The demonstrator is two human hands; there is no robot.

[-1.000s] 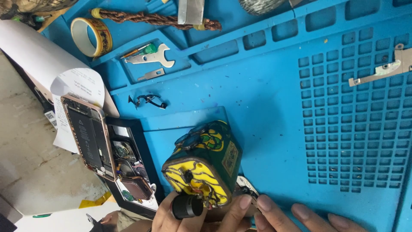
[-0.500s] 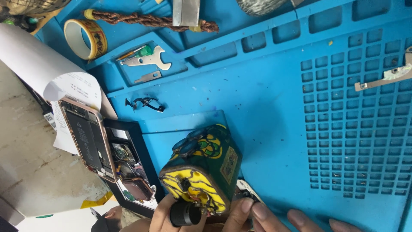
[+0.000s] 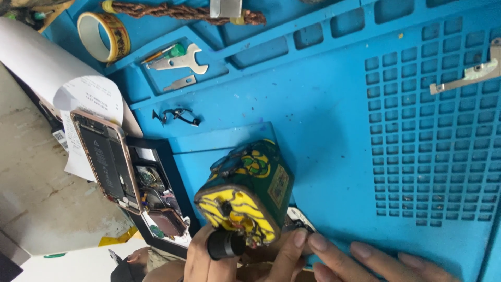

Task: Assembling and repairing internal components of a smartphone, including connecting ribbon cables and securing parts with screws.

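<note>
One green and yellow box (image 3: 248, 196) stands near the lower edge of the blue mat (image 3: 334, 120) on the worktop. The left hand (image 3: 209, 258) grips a black knob (image 3: 225, 244) on the box's yellow face, and the right hand (image 3: 360, 258) lies just right of the box — fingers flat, released. Right of the box the mat is open. Left of the box lies one opened phone (image 3: 104, 156); above it, one tape roll (image 3: 103, 32).

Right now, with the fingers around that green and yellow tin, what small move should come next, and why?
Probably steady the tin before turning the black cap: the left hand grips the cap, the right hand only brushes the tin's lower edge, and it sits tilted on the blue mat.
</note>
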